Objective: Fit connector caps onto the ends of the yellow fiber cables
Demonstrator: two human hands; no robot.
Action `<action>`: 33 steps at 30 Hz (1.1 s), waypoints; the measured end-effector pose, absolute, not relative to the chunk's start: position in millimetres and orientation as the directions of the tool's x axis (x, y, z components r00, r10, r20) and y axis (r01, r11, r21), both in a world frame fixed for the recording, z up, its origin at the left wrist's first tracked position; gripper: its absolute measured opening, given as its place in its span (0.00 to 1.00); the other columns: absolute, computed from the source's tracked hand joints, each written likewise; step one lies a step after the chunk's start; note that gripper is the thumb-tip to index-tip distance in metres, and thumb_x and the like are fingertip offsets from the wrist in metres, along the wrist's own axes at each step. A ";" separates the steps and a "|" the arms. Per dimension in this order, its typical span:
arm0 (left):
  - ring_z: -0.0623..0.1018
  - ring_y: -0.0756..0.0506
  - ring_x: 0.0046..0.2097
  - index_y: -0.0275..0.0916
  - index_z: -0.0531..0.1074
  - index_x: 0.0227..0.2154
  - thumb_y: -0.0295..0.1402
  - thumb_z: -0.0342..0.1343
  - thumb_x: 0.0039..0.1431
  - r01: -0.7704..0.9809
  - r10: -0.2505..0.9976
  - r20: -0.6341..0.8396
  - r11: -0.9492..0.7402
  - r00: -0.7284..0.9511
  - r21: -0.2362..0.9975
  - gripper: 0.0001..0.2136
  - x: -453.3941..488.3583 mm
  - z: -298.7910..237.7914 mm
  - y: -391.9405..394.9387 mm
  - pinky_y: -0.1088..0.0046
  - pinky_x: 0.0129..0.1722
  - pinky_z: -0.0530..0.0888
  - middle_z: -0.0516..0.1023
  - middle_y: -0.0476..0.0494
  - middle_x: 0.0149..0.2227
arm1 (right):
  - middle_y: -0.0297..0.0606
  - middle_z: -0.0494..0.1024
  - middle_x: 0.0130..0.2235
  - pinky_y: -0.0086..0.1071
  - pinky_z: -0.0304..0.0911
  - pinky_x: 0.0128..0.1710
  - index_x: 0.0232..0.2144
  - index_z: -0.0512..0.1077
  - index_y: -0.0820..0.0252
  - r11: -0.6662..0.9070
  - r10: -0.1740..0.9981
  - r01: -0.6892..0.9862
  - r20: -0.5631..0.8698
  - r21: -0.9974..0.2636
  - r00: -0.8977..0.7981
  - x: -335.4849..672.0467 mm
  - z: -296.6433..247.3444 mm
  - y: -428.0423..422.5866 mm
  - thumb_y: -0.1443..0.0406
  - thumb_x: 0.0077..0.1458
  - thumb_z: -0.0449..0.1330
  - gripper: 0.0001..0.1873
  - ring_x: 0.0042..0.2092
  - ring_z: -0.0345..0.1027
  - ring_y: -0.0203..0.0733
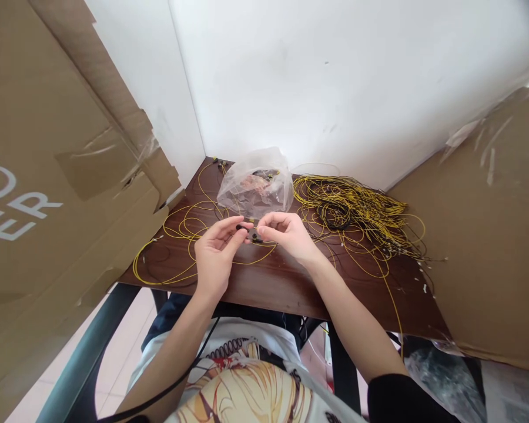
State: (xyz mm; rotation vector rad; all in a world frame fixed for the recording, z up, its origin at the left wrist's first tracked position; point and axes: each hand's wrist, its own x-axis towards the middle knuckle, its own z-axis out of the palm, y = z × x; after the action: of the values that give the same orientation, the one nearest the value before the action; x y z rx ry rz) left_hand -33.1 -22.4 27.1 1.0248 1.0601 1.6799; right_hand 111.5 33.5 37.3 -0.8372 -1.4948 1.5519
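Observation:
My left hand (216, 252) and my right hand (288, 234) meet over the middle of a small dark wooden table (282, 285). Both pinch a small dark connector piece (250, 233) between thumb and fingertips, the fingers closed on it. A thin yellow cable (183, 226) lies in loose loops on the table under and left of my hands. Just behind my hands sits a crumpled clear plastic bag (256, 185) with small parts inside.
A tangled heap of yellow and black cables (357, 214) covers the right half of the table. Large cardboard sheets stand at the left (57, 194) and right (485, 229). White walls meet in a corner behind the table.

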 end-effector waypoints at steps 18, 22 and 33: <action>0.78 0.49 0.38 0.36 0.75 0.33 0.29 0.64 0.50 -0.368 0.938 0.126 -0.248 -0.324 0.896 0.07 -25.3 25.0 -27.7 0.75 0.36 0.76 0.80 0.42 0.38 | 0.32 0.73 0.22 0.27 0.61 0.29 0.24 0.73 0.63 -0.031 0.901 -0.114 0.022 -0.993 -0.434 106.0 30.9 32.9 0.62 0.44 0.66 0.09 0.25 0.64 0.30; 0.77 0.49 0.37 0.36 0.74 0.33 0.30 0.63 0.50 -0.249 0.896 0.177 -0.296 -0.407 0.922 0.07 -43.6 22.9 -27.2 0.76 0.34 0.75 0.80 0.43 0.37 | 0.31 0.71 0.21 0.26 0.61 0.26 0.24 0.72 0.63 -0.030 0.925 -0.276 0.078 -0.961 -0.372 117.1 36.7 38.5 0.64 0.45 0.66 0.08 0.24 0.63 0.30; 0.72 0.50 0.27 0.37 0.75 0.32 0.30 0.53 0.54 0.283 0.948 0.232 -0.167 -0.215 0.944 0.06 -70.3 18.8 -13.5 0.77 0.27 0.66 0.76 0.48 0.26 | 0.28 0.55 0.20 0.18 0.43 0.11 0.20 0.65 0.60 -0.131 0.868 -0.489 0.139 -0.862 -0.477 141.1 57.1 39.3 0.60 0.41 0.68 0.15 0.22 0.50 0.29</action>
State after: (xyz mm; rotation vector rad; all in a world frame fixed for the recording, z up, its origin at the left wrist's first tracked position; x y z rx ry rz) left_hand -70.3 -13.5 18.8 1.4372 1.4943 1.4160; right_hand 141.1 39.3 57.1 -0.5006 -1.1367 1.7746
